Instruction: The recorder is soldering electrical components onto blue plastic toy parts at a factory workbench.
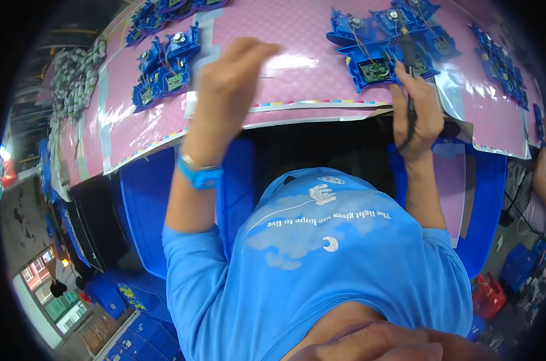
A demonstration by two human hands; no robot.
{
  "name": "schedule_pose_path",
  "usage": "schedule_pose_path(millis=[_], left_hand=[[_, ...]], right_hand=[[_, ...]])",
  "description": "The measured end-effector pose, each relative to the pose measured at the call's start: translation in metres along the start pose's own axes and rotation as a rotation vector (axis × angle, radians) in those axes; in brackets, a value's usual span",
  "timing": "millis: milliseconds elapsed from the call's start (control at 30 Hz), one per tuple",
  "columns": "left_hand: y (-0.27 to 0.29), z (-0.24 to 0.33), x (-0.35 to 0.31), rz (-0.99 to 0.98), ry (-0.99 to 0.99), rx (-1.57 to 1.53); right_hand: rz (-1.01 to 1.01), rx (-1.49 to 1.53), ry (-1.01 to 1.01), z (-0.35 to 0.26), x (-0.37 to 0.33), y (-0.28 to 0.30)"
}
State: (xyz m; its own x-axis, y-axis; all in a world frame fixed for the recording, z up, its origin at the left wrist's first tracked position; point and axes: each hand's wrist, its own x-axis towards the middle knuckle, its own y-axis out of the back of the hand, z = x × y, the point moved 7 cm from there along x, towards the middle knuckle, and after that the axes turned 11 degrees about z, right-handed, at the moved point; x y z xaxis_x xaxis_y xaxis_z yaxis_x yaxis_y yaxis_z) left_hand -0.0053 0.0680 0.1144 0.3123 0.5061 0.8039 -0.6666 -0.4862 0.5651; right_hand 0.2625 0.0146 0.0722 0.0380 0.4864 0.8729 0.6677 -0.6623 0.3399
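My right hand (pixel 418 111) is closed round a black soldering iron (pixel 409 54), its slim handle pointing away from me and its cord hanging below the palm. Under the iron lies a group of blue plastic housings (pixel 369 45) with green circuit boards, thin wires and round metal parts; my right fingertips are close to their near edge. My left hand (pixel 231 75), blurred by motion, is raised over the table to the left of them. Its fingers are curled together, and whatever they pinch cannot be made out. A second group of blue housings (pixel 169 69) lies beyond it on the left.
Pink patterned sheeting under clear plastic covers the table (pixel 297 66). More blue housings (pixel 502 63) lie at the right, and others at the far left. A grey-green bundle (pixel 77 78) rests on the left end. Blue bins (pixel 158 210) stand below the table edge. Another person's arm (pixel 542 165) shows far right.
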Motion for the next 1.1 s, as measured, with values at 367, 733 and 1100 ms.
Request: schedule_pose_path(millis=[367, 733, 1100], left_hand=[[-0.089, 0.0, -0.01, -0.255, 0.393, -0.246], [-0.028, 0.002, -0.091, -0.087, 1.057, -0.554], [-0.041, -0.014, -0.104, 0.301, 1.307, -1.117]], right_hand=[[-0.001, 0.036, 0.084, 0.0, -0.009, -0.018], [-0.044, 0.244, 0.097, -0.039, -0.009, -0.041], [-0.091, 0.325, -0.014, -0.031, -0.015, -0.046]])
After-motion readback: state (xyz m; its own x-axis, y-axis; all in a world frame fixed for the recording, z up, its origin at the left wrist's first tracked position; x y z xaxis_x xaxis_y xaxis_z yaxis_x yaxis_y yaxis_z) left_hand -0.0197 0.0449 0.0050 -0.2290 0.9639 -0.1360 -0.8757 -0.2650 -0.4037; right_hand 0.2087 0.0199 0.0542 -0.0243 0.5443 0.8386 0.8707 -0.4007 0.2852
